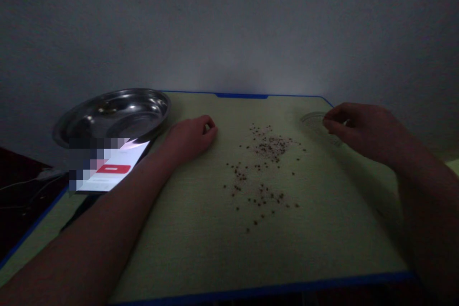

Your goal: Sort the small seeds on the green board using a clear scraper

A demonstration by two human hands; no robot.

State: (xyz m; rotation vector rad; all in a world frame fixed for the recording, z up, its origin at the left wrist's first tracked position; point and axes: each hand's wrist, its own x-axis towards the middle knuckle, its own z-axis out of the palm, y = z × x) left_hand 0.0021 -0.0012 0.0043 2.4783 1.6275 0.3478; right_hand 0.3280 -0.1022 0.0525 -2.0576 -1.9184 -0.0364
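Observation:
Many small dark grains (pixel 272 146), like peppercorns or seeds, lie scattered over the middle of the table with finer pale bits among them. My left hand (pixel 193 135) rests on the tabletop to the left of the grains, its fingers curled in and the thumb closed against them; nothing shows in the small gap. Over a shallow clear dish (pixel 312 122) on the right, my right hand (pixel 349 126) is held in a pinch. Anything between those fingertips is too small or hidden to make out. The hand covers part of the dish.
A wide shiny metal basin (pixel 118 117) stands at the back left. In front of it a phone (pixel 113 169) with a lit screen leans, partly behind my left forearm. The pale table (pixel 201 253) has a blue edge, and a grey wall (pixel 229 28) rises behind it.

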